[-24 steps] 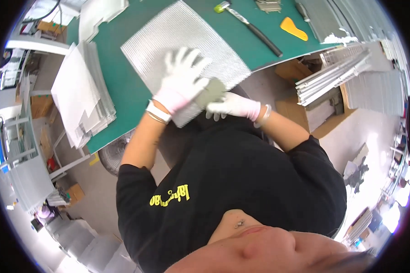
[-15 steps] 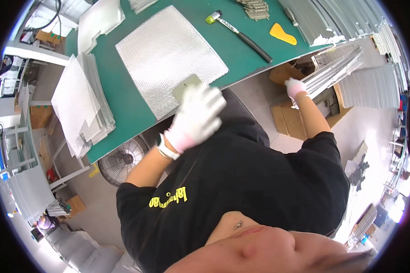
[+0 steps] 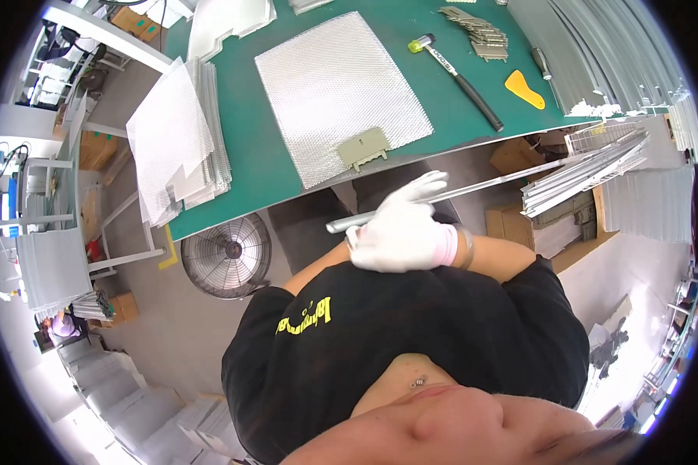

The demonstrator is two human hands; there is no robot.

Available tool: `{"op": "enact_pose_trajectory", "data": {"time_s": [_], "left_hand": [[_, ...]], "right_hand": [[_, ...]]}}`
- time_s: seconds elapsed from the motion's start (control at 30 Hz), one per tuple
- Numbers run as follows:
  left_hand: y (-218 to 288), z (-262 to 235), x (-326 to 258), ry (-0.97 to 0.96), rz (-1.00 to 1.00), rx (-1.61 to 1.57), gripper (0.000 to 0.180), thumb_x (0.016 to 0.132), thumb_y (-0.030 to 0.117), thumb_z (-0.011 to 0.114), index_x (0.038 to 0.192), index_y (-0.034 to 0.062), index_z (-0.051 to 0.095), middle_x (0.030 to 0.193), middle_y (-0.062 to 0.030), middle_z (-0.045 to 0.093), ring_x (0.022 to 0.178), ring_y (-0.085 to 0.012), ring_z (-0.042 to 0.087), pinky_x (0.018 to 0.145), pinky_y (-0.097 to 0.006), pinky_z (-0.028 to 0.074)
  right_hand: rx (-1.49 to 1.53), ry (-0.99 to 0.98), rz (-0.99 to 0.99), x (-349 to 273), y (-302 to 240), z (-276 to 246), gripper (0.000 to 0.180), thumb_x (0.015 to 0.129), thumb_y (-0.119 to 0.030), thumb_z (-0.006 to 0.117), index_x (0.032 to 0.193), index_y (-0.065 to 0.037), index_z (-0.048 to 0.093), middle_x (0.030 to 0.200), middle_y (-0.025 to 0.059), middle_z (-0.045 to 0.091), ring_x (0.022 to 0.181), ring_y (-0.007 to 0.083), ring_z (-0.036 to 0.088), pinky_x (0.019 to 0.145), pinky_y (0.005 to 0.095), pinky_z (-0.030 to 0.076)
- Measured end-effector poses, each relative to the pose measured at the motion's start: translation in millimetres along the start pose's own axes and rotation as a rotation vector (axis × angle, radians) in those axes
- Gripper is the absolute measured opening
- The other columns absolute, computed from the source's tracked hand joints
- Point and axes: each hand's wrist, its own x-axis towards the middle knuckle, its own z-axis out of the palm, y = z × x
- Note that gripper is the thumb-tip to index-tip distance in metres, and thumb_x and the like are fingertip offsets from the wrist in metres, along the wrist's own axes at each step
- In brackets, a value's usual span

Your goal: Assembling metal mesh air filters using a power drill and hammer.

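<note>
A long thin silvery metal strip (image 3: 481, 184) slants across in front of me, its near end sticking out to the left of my gloves. My right hand (image 3: 402, 242), in a white glove with a pink cuff, is closed round the strip near that end. My left hand (image 3: 420, 189) overlaps it and is largely hidden; the white fingers above the strip seem to belong to it, but its grip cannot be made out. Beyond both hands, a silvery mesh sheet (image 3: 337, 85) lies on the green table (image 3: 248, 167). A small olive-grey plate (image 3: 363, 149) rests at its near edge.
A mallet (image 3: 461, 85), a yellow scraper (image 3: 524, 90) and olive-grey plates (image 3: 481, 35) lie on the table. Mesh sheets (image 3: 174, 139) are stacked at left. More strips (image 3: 582, 174) lie over a cardboard box (image 3: 512, 232) at right. A floor fan (image 3: 226, 252) stands below the table.
My right hand has come left from the strips over the box, bringing one strip along. My left hand has left the olive-grey plate and drawn back toward my body to meet the right.
</note>
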Motion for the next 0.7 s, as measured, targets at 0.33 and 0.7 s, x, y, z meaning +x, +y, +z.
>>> {"op": "enact_pose_trajectory", "data": {"time_s": [0.33,0.7], "left_hand": [[229.3,125.1,235.9,-0.329,-0.235,1.231,0.071,0.103,0.065,0.031,0.077,0.0049,0.059,0.045,-0.0005,0.04,0.04,-0.0144,0.037,0.048,-0.034,0.037],[159.2,82.5,122.0,-0.183,-0.887,1.454,0.063,0.103,0.055,0.046,0.093,-0.0022,0.067,0.075,-0.0079,0.066,0.054,-0.0075,0.051,0.052,-0.022,0.039]], "right_hand": [[2.122,1.776,0.293,-224.1,96.5,129.0,0.045,0.098,-0.046,0.055,0.109,-0.002,0.057,0.1,0.0105,0.06,0.091,0.0246,0.058,0.082,0.0375,0.05],[1.244,1.727,0.315,-90.9,81.0,-82.2,0.037,0.104,-0.025,0.051,0.123,0.006,0.054,0.092,0.0084,0.054,0.085,0.0174,0.051,0.076,0.0298,0.046]]}}
